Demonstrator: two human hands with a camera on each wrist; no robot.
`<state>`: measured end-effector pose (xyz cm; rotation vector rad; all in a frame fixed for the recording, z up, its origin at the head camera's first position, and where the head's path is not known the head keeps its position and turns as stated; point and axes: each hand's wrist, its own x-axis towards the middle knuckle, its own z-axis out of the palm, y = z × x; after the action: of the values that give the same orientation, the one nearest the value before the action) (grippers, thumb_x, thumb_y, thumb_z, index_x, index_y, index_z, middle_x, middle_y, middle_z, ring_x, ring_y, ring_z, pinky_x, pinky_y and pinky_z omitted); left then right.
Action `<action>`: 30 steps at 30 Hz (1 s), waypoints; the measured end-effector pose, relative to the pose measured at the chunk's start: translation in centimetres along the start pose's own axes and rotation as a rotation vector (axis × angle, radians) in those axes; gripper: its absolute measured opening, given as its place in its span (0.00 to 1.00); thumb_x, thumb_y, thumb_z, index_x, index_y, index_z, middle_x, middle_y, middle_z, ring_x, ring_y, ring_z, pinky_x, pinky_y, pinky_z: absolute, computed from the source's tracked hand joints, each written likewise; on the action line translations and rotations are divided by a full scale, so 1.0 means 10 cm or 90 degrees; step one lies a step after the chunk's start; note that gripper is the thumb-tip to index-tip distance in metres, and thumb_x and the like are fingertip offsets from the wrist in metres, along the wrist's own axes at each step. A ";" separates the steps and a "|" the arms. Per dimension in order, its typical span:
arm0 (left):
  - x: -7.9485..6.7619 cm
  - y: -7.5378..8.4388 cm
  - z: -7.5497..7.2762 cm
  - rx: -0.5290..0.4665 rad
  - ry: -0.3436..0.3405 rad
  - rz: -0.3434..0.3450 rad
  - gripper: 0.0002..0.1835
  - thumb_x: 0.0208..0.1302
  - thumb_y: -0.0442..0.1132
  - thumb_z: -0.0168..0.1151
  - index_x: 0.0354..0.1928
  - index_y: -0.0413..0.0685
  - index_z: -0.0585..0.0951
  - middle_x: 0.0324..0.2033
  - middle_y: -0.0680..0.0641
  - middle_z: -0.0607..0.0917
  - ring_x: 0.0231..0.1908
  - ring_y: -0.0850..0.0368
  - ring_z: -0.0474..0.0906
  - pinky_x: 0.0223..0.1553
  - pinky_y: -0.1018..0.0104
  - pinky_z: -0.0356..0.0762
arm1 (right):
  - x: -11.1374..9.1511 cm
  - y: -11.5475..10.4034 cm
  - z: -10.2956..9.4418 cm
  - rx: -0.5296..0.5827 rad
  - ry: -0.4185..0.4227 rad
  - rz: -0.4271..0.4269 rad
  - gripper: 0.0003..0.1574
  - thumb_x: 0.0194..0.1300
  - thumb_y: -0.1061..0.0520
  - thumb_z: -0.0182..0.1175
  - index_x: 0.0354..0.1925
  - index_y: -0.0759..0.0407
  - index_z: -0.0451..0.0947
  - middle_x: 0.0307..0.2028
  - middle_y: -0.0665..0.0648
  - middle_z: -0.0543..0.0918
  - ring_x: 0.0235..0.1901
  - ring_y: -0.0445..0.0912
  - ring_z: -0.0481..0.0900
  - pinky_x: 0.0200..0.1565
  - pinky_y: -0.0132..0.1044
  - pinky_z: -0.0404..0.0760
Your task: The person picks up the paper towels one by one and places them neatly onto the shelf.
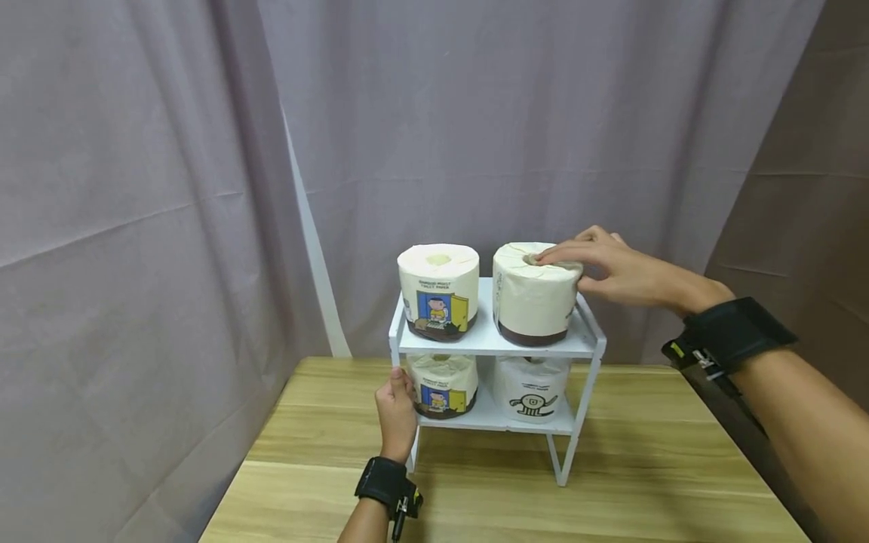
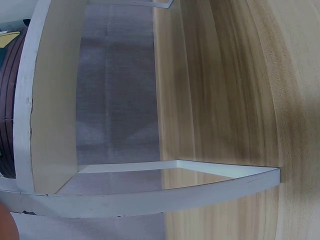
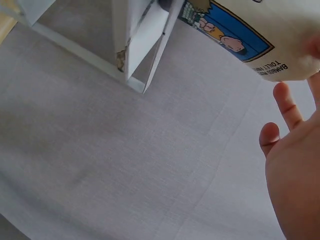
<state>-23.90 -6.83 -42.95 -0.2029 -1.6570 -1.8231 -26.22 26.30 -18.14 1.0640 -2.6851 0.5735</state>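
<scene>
A small white two-tier rack (image 1: 490, 345) holds wrapped toilet paper rolls on both shelves. My left hand (image 1: 396, 413) grips its left post beside the lower shelf; only a fingertip (image 2: 7, 225) shows in the left wrist view. On the upper shelf at the right stands a toilet paper roll (image 1: 536, 305) with a brown base band. My right hand (image 1: 627, 273) pinches it, a finger in the core hole and the thumb against its side. The roll's printed side (image 3: 240, 30) faces the right wrist view. To its left is an upright roll with a cartoon print (image 1: 440, 290).
On the lower shelf sit a cartoon-print roll (image 1: 443, 385) and a white roll with a line drawing (image 1: 531, 392). The rack stands on a wooden table (image 1: 489, 505). Grey curtains (image 1: 543, 136) hang behind it and on the left.
</scene>
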 end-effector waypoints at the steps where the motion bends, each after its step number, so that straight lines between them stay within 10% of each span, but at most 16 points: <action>1: 0.00 0.00 0.00 0.000 -0.001 0.000 0.27 0.79 0.40 0.40 0.16 0.41 0.63 0.13 0.56 0.62 0.15 0.64 0.57 0.19 0.70 0.55 | 0.00 0.00 0.00 0.003 -0.002 0.007 0.31 0.65 0.60 0.59 0.63 0.37 0.73 0.65 0.47 0.71 0.53 0.43 0.58 0.47 0.50 0.53; 30: -0.05 0.07 0.09 0.003 0.000 0.003 0.27 0.79 0.40 0.40 0.16 0.39 0.64 0.13 0.57 0.63 0.15 0.65 0.57 0.19 0.71 0.54 | 0.01 -0.17 -0.16 0.017 0.021 0.036 0.25 0.51 0.60 0.68 0.50 0.48 0.82 0.49 0.53 0.75 0.45 0.47 0.59 0.43 0.48 0.59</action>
<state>-23.41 -5.74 -42.48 -0.2039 -1.6594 -1.8155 -25.03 25.76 -16.23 0.9787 -2.6949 0.6319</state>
